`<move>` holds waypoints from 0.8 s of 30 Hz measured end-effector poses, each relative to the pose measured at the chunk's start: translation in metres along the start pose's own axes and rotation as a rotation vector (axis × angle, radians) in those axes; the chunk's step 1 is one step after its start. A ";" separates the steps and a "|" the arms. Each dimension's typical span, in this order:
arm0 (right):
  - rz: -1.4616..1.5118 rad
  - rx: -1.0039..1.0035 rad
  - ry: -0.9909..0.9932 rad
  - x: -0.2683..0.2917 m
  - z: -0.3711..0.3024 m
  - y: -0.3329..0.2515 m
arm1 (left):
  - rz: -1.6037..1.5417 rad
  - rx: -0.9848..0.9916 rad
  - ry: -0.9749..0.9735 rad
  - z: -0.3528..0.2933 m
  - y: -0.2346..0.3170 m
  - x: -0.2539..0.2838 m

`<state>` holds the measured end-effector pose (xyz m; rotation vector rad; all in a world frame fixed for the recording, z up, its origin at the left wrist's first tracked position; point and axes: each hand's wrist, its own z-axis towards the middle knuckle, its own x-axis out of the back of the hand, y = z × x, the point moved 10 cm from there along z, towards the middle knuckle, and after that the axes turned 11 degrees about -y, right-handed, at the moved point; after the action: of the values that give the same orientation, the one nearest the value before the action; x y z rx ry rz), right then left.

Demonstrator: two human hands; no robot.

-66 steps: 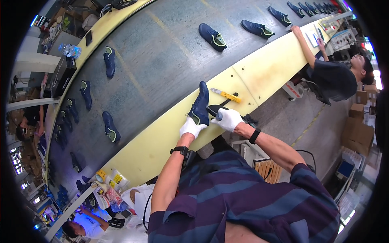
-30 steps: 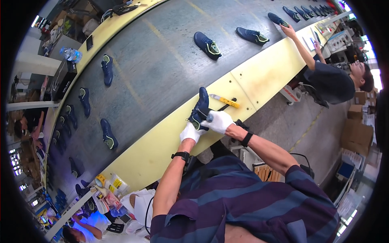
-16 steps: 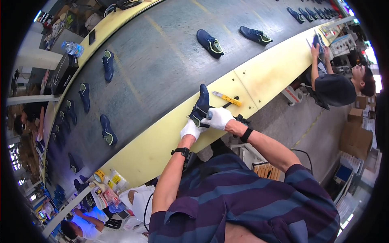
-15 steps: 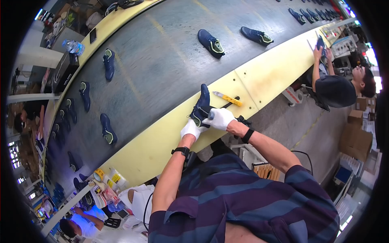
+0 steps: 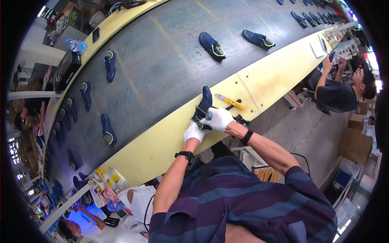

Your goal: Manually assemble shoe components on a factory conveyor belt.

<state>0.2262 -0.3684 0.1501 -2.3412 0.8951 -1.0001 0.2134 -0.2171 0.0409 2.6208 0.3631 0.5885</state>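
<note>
A navy sneaker point(image 5: 206, 98) with a pale green lining lies on the cream bench edge point(image 5: 162, 150), its toe pointing away from me. My left hand point(image 5: 195, 133), in a white glove, is closed around the heel end of the sneaker. Over the shoe's opening, my right hand point(image 5: 221, 120), also gloved, grips a thin-shafted tool with a blue-grey handle point(image 5: 209, 116). The tool's tip is hidden against the shoe, and its exact kind does not show. Just right of the shoe lies a yellow and white marker-like stick point(image 5: 229, 101), across a black-handled tool point(image 5: 237, 103).
Beyond the bench runs a dark conveyor belt point(image 5: 162, 69) carrying several navy sneakers point(image 5: 212, 46). A co-worker point(image 5: 340, 87) at the right holds a shoe. Tape and packets point(image 5: 109, 178) lie at the lower left, near another person point(image 5: 81, 220). Cardboard boxes point(image 5: 356, 137) stand on the right.
Both my hands stay on the sneaker and the tool, with only a small shift of the right hand. The co-worker at the right has drawn a shoe back from the bench.
</note>
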 end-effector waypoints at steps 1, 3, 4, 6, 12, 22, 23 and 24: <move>-0.024 -0.005 0.037 0.005 0.007 -0.007 | 0.023 -0.002 0.003 0.002 0.002 -0.003; -0.056 0.049 0.070 0.011 0.018 -0.031 | 0.041 -0.008 0.034 0.007 -0.008 -0.006; -0.049 0.044 0.073 0.010 0.019 -0.029 | 0.035 -0.037 0.081 0.006 -0.005 -0.003; -0.016 0.051 0.108 0.011 0.021 -0.028 | 0.034 -0.066 0.124 0.005 -0.003 0.000; 0.064 -0.049 0.058 0.013 0.006 0.007 | 0.019 -0.048 0.014 0.003 0.013 -0.005; 0.044 -0.083 0.090 -0.016 -0.021 0.068 | 0.027 0.032 0.053 0.010 -0.010 0.000; 0.043 -0.083 0.094 -0.016 -0.020 0.068 | 0.052 0.029 0.041 0.012 -0.008 -0.001; 0.027 -0.042 0.121 -0.013 -0.017 0.062 | 0.054 0.025 0.043 0.013 -0.007 0.001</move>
<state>0.1818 -0.4045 0.1172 -2.3168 0.9996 -1.1324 0.2186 -0.2150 0.0275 2.6529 0.3156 0.6626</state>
